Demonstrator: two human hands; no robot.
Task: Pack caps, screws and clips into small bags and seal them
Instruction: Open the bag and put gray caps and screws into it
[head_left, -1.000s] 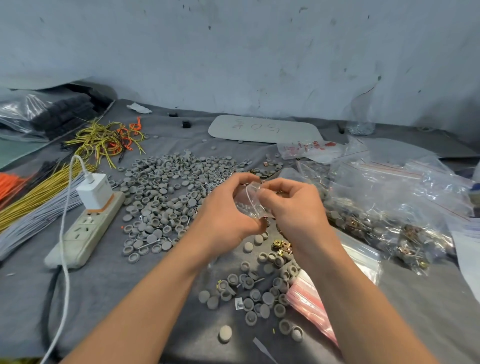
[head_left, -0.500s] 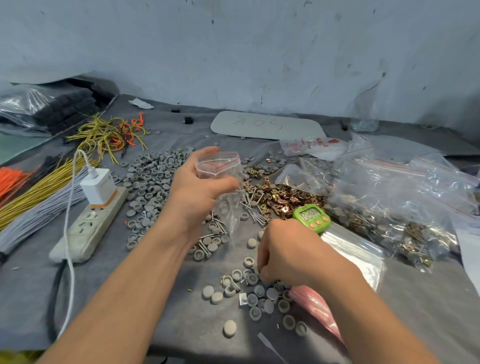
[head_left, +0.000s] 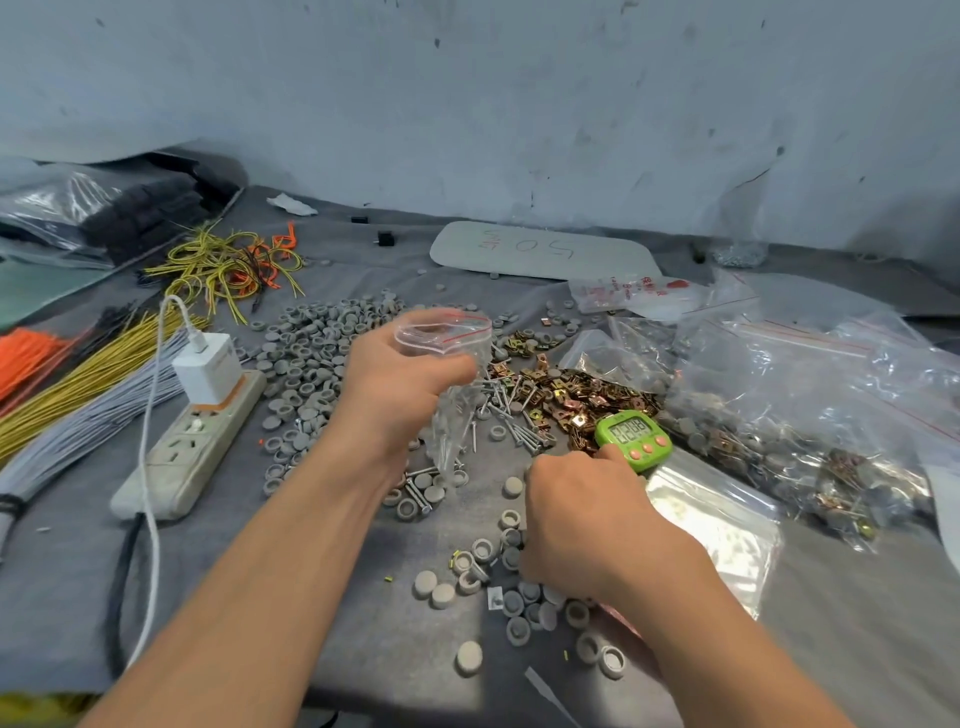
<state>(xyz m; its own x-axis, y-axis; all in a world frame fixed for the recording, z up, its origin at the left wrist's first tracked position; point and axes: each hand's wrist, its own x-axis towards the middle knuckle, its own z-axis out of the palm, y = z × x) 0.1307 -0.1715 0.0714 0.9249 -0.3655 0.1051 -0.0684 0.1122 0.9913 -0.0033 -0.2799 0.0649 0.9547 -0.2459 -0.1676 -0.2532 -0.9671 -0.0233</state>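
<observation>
My left hand (head_left: 400, 387) holds a small clear zip bag (head_left: 451, 364) upright above the table, its red-lined mouth spread open. My right hand (head_left: 582, 519) is down on the near cluster of grey caps (head_left: 514, 597), fingers curled over them; what it grips is hidden. A big spread of grey caps (head_left: 311, 358) lies behind the left hand. Silver screws (head_left: 511, 415) and brass clips (head_left: 582, 397) lie just right of the bag.
A green timer (head_left: 634, 434) sits beside my right hand. Large filled bags (head_left: 810, 410) crowd the right, a flat stack of empty bags (head_left: 722, 519) lies near them. A power strip with charger (head_left: 192, 441) and wire bundles (head_left: 78, 395) occupy the left.
A second ago both hands worked the bag's mouth together. Since then my right hand dropped to the near caps, while my left keeps the bag raised and open.
</observation>
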